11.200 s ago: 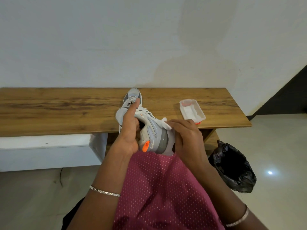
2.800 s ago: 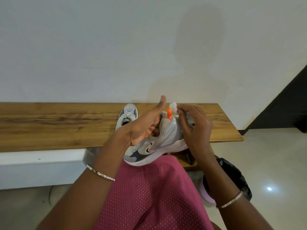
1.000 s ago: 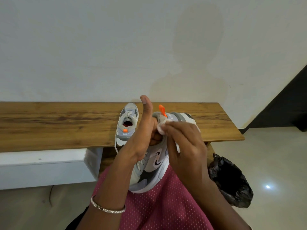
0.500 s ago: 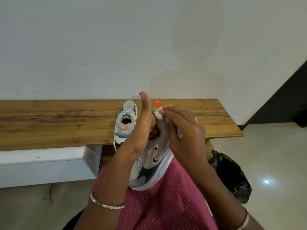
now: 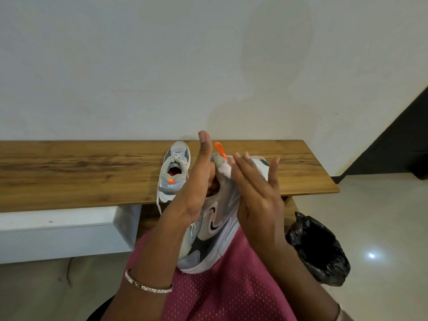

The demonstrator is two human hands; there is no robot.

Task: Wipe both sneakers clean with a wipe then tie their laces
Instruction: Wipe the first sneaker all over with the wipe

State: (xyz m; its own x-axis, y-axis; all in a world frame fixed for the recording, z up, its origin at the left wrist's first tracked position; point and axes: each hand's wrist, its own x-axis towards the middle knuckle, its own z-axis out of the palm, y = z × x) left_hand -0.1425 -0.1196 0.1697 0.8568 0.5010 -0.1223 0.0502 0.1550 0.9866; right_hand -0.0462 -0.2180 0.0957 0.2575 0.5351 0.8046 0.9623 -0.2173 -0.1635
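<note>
A grey and white sneaker (image 5: 212,230) with an orange heel loop stands heel-up on my lap, toe down on the pink cloth. My left hand (image 5: 196,181) grips it with fingers tucked inside the opening and the thumb pointing up. My right hand (image 5: 254,188) presses a crumpled white wipe (image 5: 224,169) against the heel collar, its fingers fairly straight. The second sneaker (image 5: 173,170) sits on the wooden bench (image 5: 81,172), toe toward the wall, with a loose lace hanging over the front edge.
A black bin bag (image 5: 319,249) stands open on the floor to my right, below the bench end. A white ledge (image 5: 58,232) runs under the bench on the left. The white wall is close behind the bench.
Over the last second the sneaker stayed heel-up while my right hand slid the wipe around the heel collar, and its fingers have straightened out.
</note>
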